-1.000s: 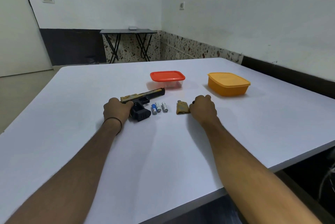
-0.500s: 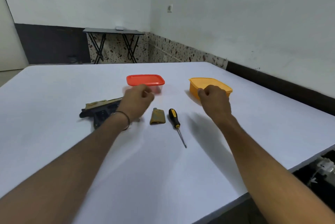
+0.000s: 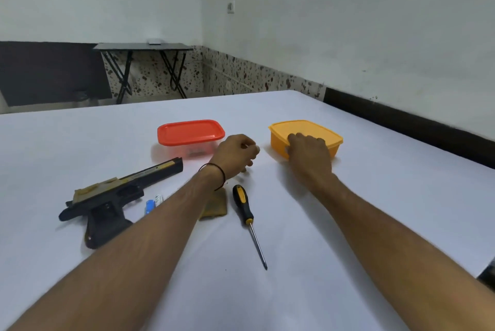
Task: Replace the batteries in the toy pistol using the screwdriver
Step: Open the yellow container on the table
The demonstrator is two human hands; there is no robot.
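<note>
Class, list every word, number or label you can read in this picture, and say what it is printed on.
No text here can be read.
Toy pistol: dark marks along its yellow strip, too small to read.
Batteries: print on the wraps, blurred.
Screwdriver, red lid, yellow box: no text shows.

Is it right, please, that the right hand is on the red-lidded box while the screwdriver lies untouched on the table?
Not quite. The head view shows the right hand on the yellow box, not the red-lidded box, which no hand touches. The screwdriver does lie untouched on the table.
</note>
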